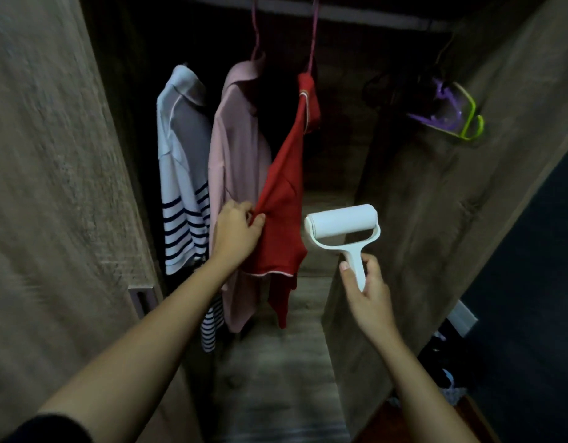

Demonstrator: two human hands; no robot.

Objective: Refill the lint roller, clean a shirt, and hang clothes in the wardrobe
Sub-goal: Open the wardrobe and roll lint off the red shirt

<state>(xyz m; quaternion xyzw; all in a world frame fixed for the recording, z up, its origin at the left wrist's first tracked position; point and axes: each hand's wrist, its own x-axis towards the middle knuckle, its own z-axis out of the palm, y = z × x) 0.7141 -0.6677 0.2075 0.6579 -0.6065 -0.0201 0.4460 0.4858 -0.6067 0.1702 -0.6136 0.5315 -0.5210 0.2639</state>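
Observation:
A red shirt (pixel 284 199) hangs on a pink hanger (pixel 313 36) from the rail inside the open wardrobe. My left hand (pixel 236 233) pinches a fold of its fabric at mid height and pulls it toward me. My right hand (pixel 367 292) grips the handle of a white lint roller (pixel 343 227), whose roll sits just right of the red shirt without touching it. Left of the red shirt hang a pink shirt (pixel 236 148) and a white and grey shirt with dark stripes (pixel 183 167).
Wooden wardrobe doors stand open on the left (pixel 49 187) and right (pixel 468 193). Spare purple and green hangers (pixel 452 116) hang at the right end of the rail. The wardrobe floor (pixel 276 372) lies below. Dark items lie on the room floor at lower right.

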